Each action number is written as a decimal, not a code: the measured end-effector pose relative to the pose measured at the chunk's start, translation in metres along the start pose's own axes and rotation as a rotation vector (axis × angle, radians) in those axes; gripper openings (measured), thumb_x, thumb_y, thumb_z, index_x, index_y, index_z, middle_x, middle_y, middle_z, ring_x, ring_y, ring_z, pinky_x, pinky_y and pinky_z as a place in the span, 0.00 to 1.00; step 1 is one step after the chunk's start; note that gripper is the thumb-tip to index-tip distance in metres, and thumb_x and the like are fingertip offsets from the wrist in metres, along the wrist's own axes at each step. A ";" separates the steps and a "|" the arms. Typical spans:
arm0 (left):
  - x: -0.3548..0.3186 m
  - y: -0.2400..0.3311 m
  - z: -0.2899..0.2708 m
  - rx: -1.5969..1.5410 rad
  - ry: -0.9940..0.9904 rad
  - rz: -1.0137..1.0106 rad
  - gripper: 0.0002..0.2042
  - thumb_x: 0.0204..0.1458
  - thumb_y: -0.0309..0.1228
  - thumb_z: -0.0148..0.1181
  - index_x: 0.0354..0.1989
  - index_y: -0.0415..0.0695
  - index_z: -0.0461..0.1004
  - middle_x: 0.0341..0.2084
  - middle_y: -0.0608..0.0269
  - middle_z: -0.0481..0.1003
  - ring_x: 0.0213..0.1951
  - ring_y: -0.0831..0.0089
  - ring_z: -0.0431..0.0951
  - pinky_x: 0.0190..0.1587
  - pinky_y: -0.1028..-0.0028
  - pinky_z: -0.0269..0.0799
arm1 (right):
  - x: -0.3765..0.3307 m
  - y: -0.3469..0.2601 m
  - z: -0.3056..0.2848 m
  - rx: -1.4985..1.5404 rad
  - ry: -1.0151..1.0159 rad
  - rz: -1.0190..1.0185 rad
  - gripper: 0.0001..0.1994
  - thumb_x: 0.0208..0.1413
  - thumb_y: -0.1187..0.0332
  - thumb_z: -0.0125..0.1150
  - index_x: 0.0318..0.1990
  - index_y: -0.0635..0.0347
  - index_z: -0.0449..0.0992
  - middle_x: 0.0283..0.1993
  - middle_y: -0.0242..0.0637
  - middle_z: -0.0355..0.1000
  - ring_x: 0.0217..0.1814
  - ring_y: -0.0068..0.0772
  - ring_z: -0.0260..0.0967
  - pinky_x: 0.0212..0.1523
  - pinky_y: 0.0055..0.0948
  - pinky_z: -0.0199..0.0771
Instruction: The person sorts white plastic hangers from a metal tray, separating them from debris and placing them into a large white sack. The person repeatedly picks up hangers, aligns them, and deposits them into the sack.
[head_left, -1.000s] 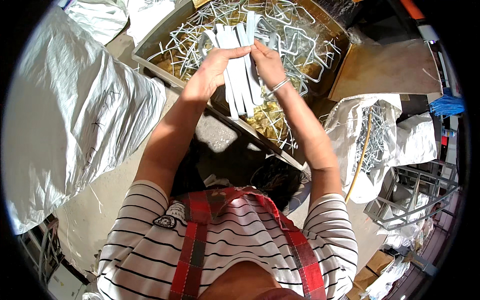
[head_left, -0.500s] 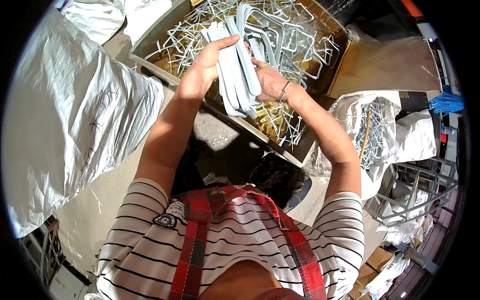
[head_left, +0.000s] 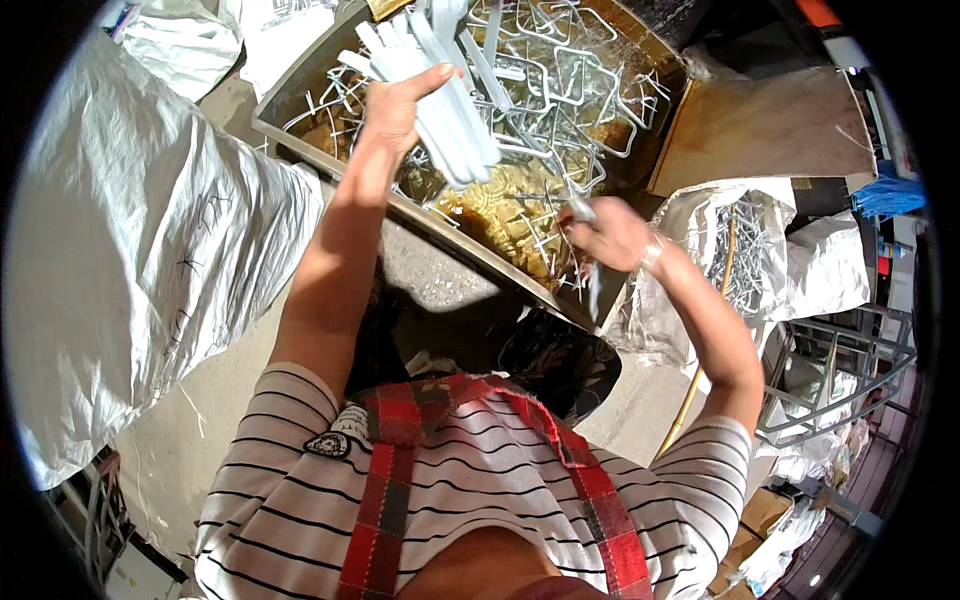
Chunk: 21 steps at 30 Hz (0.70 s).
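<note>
My left hand (head_left: pixel 398 105) is wrapped round a bundle of long pale plastic strips (head_left: pixel 450 130) with rounded ends, held tilted over a shallow metal tray (head_left: pixel 490 256). Its thumb lies across the top of the bundle. To the right, over the tray's near right corner, my right hand (head_left: pixel 612 234) is closed and smeared by motion. Pale bits show at its fingers, but what they are cannot be made out. Below the hands, thin white plastic scraps (head_left: pixel 540 236) and bent white frame-like pieces (head_left: pixel 570 75) lie in the tray, on a shiny yellowish bottom.
A large white woven sack (head_left: pixel 160 250) fills the left side. Right of the tray stand a brown board (head_left: pixel 765 130) and an open sack of thin scraps (head_left: pixel 738 262), with a bamboo-like stick (head_left: pixel 690 410) beside it. Grey metal frames (head_left: pixel 840 375) stand farther right.
My right hand has left the bundle and moved right and nearer, to the tray's corner. My left hand still grips the strips, now slightly farther left and tilted.
</note>
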<state>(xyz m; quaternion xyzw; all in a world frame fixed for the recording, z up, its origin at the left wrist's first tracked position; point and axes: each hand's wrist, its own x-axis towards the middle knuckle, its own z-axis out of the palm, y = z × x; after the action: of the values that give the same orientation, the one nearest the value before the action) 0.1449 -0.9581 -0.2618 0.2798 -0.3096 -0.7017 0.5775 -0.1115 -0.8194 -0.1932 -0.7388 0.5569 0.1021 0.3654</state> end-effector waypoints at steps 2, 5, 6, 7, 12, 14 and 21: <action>-0.001 0.011 -0.014 -0.047 -0.090 -0.031 0.14 0.44 0.24 0.61 0.39 0.29 0.70 0.30 0.48 0.75 0.30 0.62 0.78 0.37 0.65 0.77 | -0.059 -0.002 -0.015 -0.415 0.646 0.114 0.13 0.48 0.71 0.52 0.43 0.57 0.71 0.23 0.50 0.70 0.25 0.48 0.70 0.27 0.39 0.70; -0.007 0.014 -0.023 -0.139 -0.178 -0.139 0.16 0.46 0.31 0.60 0.38 0.30 0.70 0.29 0.49 0.75 0.30 0.62 0.78 0.38 0.66 0.77 | -0.133 0.064 -0.055 -0.520 0.775 0.653 0.38 0.42 0.58 0.64 0.60 0.62 0.55 0.28 0.50 0.72 0.30 0.48 0.71 0.30 0.38 0.71; -0.008 0.012 -0.023 -0.187 -0.221 -0.207 0.16 0.47 0.32 0.59 0.38 0.30 0.71 0.29 0.49 0.75 0.30 0.61 0.78 0.38 0.66 0.77 | -0.146 0.076 -0.057 -0.925 0.843 0.631 0.46 0.40 0.55 0.67 0.62 0.66 0.47 0.41 0.55 0.69 0.41 0.52 0.68 0.38 0.42 0.69; -0.008 0.009 -0.021 -0.233 -0.262 -0.276 0.17 0.47 0.33 0.59 0.38 0.30 0.71 0.29 0.49 0.75 0.30 0.61 0.78 0.38 0.66 0.77 | -0.152 0.086 -0.062 -0.798 0.683 0.783 0.47 0.39 0.52 0.68 0.61 0.70 0.48 0.54 0.59 0.61 0.54 0.52 0.62 0.50 0.42 0.64; -0.029 -0.008 -0.005 -0.350 -0.388 -0.395 0.15 0.47 0.35 0.58 0.38 0.35 0.69 0.29 0.53 0.74 0.31 0.61 0.76 0.35 0.62 0.75 | -0.036 0.068 -0.027 0.643 0.653 0.054 0.47 0.41 0.45 0.64 0.61 0.70 0.51 0.59 0.56 0.57 0.61 0.45 0.56 0.60 0.36 0.55; -0.039 -0.019 0.018 -0.547 -0.528 -0.426 0.17 0.46 0.35 0.59 0.39 0.35 0.68 0.28 0.54 0.73 0.29 0.63 0.75 0.33 0.65 0.75 | 0.025 0.050 0.008 1.039 0.470 -0.100 0.43 0.41 0.46 0.64 0.58 0.68 0.58 0.55 0.53 0.63 0.55 0.43 0.63 0.56 0.34 0.62; -0.056 -0.013 0.023 -0.584 -0.524 -0.683 0.19 0.45 0.43 0.56 0.37 0.40 0.66 0.25 0.61 0.69 0.30 0.68 0.71 0.32 0.58 0.75 | 0.074 0.015 0.073 1.805 0.006 -0.251 0.23 0.48 0.66 0.55 0.49 0.76 0.65 0.43 0.51 0.71 0.44 0.41 0.71 0.45 0.35 0.73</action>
<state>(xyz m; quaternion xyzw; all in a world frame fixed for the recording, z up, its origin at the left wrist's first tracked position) 0.1291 -0.8988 -0.2546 0.0071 -0.1261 -0.9538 0.2727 -0.0795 -0.8291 -0.2925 -0.2277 0.3418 -0.4151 0.8118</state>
